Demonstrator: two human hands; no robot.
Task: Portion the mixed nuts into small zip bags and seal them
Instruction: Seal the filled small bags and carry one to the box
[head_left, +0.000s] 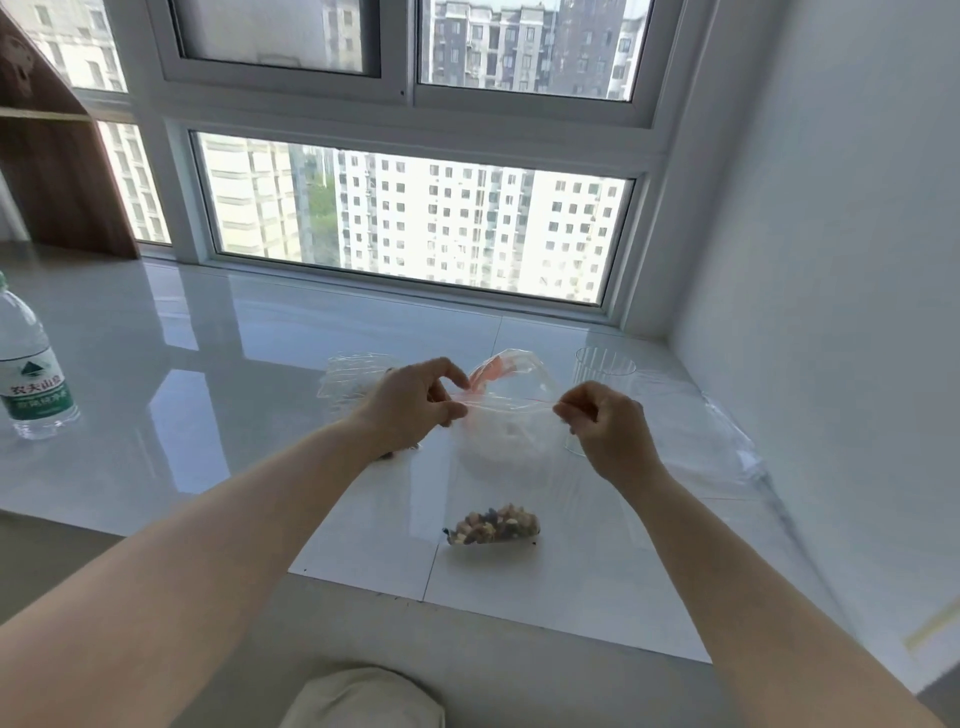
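Observation:
A clear zip bag (501, 467) with a red zip line hangs upright above the white sill, a small portion of mixed nuts (493, 525) settled at its bottom. My left hand (415, 405) pinches the left end of the bag's top edge. At the right end, my right hand (608, 423) pinches the same edge. Behind the bag lies a larger crumpled clear bag (511, 371) with something pink inside. Several empty clear zip bags (353, 376) lie behind my left hand, partly hidden by it.
A clear plastic cup (602, 366) stands right of the bags, with loose clear plastic film (722, 441) beyond it by the white wall. A water bottle (28, 364) stands at the far left on the sill (208, 374). The window runs along the back.

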